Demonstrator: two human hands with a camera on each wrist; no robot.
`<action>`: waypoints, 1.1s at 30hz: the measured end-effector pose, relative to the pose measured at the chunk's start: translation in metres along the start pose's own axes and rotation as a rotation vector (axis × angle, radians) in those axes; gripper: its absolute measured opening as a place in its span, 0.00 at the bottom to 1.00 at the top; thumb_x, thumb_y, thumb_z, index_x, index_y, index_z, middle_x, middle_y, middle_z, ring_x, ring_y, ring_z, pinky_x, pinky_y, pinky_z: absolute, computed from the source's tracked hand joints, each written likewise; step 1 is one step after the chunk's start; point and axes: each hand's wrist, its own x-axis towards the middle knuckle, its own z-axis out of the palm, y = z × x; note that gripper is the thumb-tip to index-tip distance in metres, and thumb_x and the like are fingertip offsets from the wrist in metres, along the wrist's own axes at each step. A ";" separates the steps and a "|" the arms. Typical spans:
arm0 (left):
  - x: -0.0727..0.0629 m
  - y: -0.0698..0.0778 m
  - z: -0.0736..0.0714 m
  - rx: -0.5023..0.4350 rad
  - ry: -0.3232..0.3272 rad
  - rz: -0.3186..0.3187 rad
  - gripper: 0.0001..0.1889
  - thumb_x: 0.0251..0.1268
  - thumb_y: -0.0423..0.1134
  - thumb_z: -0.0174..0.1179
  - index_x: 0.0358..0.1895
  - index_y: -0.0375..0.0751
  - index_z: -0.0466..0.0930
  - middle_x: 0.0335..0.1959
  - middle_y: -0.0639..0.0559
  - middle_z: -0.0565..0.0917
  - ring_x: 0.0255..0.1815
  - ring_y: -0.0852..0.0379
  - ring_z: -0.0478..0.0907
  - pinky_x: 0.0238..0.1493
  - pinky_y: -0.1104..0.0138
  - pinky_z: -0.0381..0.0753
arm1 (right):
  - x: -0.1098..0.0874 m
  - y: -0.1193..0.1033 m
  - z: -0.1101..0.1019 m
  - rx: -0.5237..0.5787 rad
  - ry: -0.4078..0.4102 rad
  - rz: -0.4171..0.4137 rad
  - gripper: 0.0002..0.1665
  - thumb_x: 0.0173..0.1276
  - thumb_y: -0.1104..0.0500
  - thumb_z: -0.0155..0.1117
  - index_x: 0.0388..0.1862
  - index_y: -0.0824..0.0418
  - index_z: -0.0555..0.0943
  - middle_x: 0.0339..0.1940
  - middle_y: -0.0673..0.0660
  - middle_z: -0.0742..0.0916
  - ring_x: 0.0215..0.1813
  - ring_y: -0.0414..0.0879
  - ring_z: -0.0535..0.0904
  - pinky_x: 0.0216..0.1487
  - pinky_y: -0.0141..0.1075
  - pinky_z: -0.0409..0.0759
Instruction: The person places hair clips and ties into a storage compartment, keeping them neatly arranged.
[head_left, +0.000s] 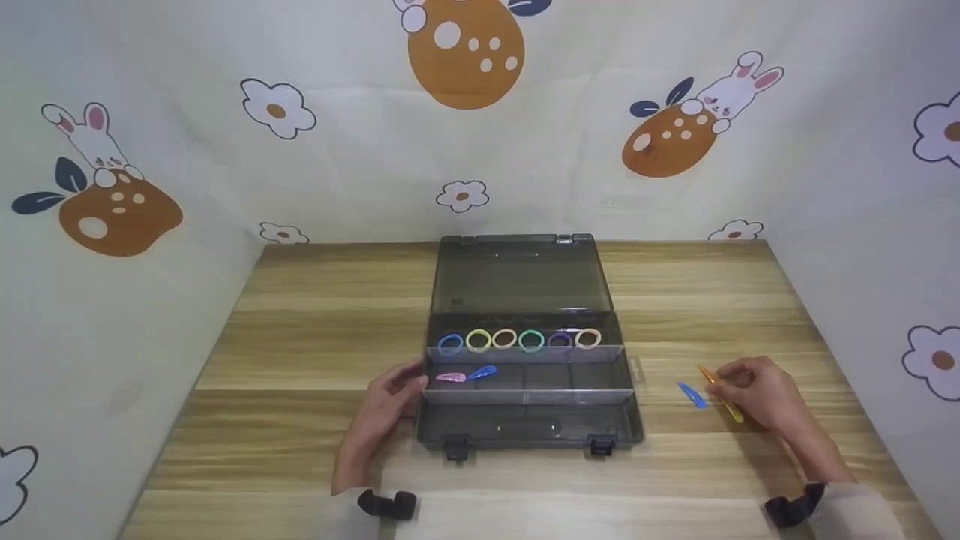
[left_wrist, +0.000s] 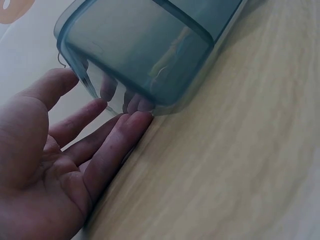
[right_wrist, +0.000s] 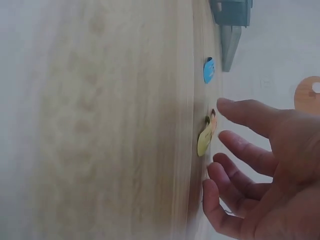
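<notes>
A dark translucent organizer box (head_left: 525, 435) lies with its lid (head_left: 523, 274) raised. My left hand (head_left: 386, 405) touches its left side wall; in the left wrist view its extended fingers (left_wrist: 120, 145) rest against the plastic (left_wrist: 135, 55). On the table to the right, my right hand (head_left: 761, 394) is beside an orange hair clip (head_left: 706, 373) and a yellow hair clip (head_left: 735, 412). The right wrist view shows its thumb and fingers spread, with the yellow clip (right_wrist: 204, 140) beyond them. A blue hair clip (head_left: 691, 395) lies to their left.
In the box's middle row are a pink hair clip (head_left: 451, 377) and another blue hair clip (head_left: 482, 371). Several coloured hair ties (head_left: 531, 350) stand along the back row. Two latches (head_left: 457, 448) jut from the front edge. A patterned cloth (head_left: 360, 172) surrounds the wooden table (head_left: 300, 360).
</notes>
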 end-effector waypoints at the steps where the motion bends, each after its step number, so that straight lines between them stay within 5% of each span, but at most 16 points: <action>1: 0.000 0.000 0.000 0.001 0.001 -0.001 0.26 0.69 0.43 0.63 0.66 0.35 0.75 0.67 0.37 0.78 0.71 0.41 0.72 0.75 0.50 0.68 | 0.001 -0.001 0.000 -0.006 -0.001 0.006 0.21 0.60 0.54 0.76 0.42 0.70 0.85 0.43 0.70 0.82 0.40 0.51 0.82 0.33 0.30 0.76; 20: 0.000 -0.001 0.000 -0.024 -0.002 0.009 0.24 0.69 0.41 0.63 0.65 0.34 0.76 0.65 0.38 0.79 0.71 0.42 0.73 0.75 0.51 0.69 | 0.011 -0.007 0.001 -0.124 0.069 -0.033 0.07 0.57 0.62 0.70 0.29 0.67 0.87 0.39 0.68 0.83 0.39 0.56 0.80 0.36 0.37 0.76; 25: 0.000 -0.001 0.000 -0.021 -0.003 0.005 0.25 0.69 0.42 0.64 0.65 0.34 0.76 0.65 0.38 0.79 0.70 0.42 0.73 0.74 0.51 0.69 | 0.009 -0.021 -0.001 -0.110 0.071 -0.033 0.08 0.58 0.60 0.70 0.31 0.66 0.87 0.42 0.68 0.83 0.38 0.53 0.80 0.34 0.35 0.75; 33: 0.000 0.000 0.000 -0.026 -0.001 0.005 0.25 0.69 0.42 0.64 0.65 0.33 0.75 0.66 0.38 0.79 0.71 0.42 0.72 0.75 0.51 0.68 | 0.006 -0.056 -0.006 -0.086 0.129 -0.108 0.08 0.62 0.59 0.69 0.36 0.64 0.87 0.52 0.70 0.84 0.49 0.64 0.81 0.42 0.52 0.81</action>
